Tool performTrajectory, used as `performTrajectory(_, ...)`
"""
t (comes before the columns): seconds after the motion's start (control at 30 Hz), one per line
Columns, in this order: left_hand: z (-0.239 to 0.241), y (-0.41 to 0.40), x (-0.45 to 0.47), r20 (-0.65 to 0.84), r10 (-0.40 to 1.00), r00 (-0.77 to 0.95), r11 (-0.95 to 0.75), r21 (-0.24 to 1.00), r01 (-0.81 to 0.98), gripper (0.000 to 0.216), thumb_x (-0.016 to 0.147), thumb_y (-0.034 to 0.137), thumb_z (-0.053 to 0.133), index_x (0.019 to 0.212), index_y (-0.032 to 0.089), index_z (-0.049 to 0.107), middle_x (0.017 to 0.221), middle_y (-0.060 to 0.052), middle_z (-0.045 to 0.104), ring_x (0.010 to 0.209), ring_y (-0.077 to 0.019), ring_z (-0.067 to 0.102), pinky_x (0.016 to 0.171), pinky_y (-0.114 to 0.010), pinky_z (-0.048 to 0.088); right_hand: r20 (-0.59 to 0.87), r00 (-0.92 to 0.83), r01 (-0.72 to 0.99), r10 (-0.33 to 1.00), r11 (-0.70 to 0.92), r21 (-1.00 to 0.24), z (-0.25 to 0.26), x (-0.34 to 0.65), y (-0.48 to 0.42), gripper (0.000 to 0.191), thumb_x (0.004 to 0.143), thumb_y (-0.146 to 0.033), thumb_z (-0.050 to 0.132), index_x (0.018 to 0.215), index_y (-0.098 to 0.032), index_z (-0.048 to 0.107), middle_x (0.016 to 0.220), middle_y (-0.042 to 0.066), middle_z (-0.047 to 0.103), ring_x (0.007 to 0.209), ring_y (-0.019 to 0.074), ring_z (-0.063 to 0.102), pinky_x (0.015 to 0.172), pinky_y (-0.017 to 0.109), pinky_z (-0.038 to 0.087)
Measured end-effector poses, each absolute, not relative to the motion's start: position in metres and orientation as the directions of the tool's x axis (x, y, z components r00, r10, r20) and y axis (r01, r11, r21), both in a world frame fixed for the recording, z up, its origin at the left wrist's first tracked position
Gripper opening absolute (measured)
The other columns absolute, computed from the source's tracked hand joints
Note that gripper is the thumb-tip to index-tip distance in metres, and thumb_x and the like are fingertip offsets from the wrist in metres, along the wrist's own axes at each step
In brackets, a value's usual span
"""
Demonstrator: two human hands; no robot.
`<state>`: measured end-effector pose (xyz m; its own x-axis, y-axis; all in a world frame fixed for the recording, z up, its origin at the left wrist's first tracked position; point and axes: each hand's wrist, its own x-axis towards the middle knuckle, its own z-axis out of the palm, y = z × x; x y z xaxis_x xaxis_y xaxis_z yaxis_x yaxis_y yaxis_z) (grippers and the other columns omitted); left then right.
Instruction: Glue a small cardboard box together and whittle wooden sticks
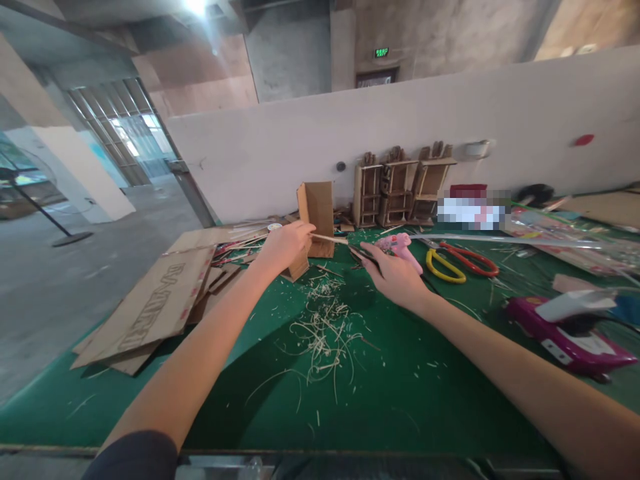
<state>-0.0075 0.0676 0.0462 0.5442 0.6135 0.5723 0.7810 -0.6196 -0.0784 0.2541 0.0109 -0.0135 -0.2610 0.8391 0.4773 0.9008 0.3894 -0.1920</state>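
My left hand (286, 248) is closed in a pinch on one end of a thin wooden stick (330, 239), which points to the right. My right hand (397, 280) grips a slim knife (364, 255), its dark blade close to the stick's free end; I cannot tell whether they touch. Curled wood shavings (325, 333) lie scattered on the green tabletop (410, 400) below both hands. Just behind my right hand rests a pink glue gun (400, 247). An upright folded piece of cardboard (319, 213) stands behind my left hand.
Three cardboard shelf-like models (399, 193) stand against the white partition (280, 147). Flat cardboard sheets (150, 300) and loose sticks (245, 247) lie left. To the right are scissors (467, 260) with yellow and red handles and a magenta power-strip-like box (570, 340).
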Motion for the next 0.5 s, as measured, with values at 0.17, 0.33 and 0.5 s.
performTrajectory(0.17, 0.06, 0.068, -0.003, 0.609, 0.752, 0.251, -0.622, 0.531, 0.576, 0.032, 0.095, 0.032, 0.04, 0.126, 0.023, 0.043, 0.104, -0.009, 0.068, 0.089, -0.0176, 0.067, 0.071, -0.031, 0.055, 0.493, -0.267, 0.879, 0.828, 0.419, -0.227, -0.018, 0.254, 0.012, 0.053, 0.094, -0.036, 0.033, 0.143, -0.018, 0.036, 0.115, 0.012, 0.067, 0.084, 0.024, 0.067, 0.06, 0.033, 0.047)
performTrajectory(0.33, 0.076, 0.053, 0.008, 0.328, 0.898, 0.294, -0.376, 0.919, 0.122, 0.023, 0.095, 0.031, 0.04, 0.116, 0.022, 0.046, 0.115, -0.011, 0.066, 0.095, -0.0197, 0.067, 0.069, -0.032, 0.058, 0.443, -0.399, 0.809, 0.803, 0.536, -0.241, -0.029, 0.255, 0.015, 0.056, 0.091, -0.029, 0.04, 0.145, -0.02, 0.033, 0.125, 0.012, 0.06, 0.092, 0.0216, 0.065, 0.064, 0.03, 0.05)
performTrajectory(0.5, 0.076, 0.042, 0.016, 0.165, 0.95, 0.263, -0.145, 0.985, -0.095, 0.014, 0.084, 0.025, 0.062, 0.096, 0.02, 0.057, 0.103, -0.008, 0.07, 0.09, -0.0173, 0.067, 0.066, -0.025, 0.054, 0.435, -0.421, 0.799, 0.796, 0.552, -0.239, -0.032, 0.257, 0.018, 0.058, 0.088, -0.024, 0.043, 0.145, -0.018, 0.034, 0.119, 0.012, 0.061, 0.086, 0.0203, 0.064, 0.061, 0.029, 0.05)
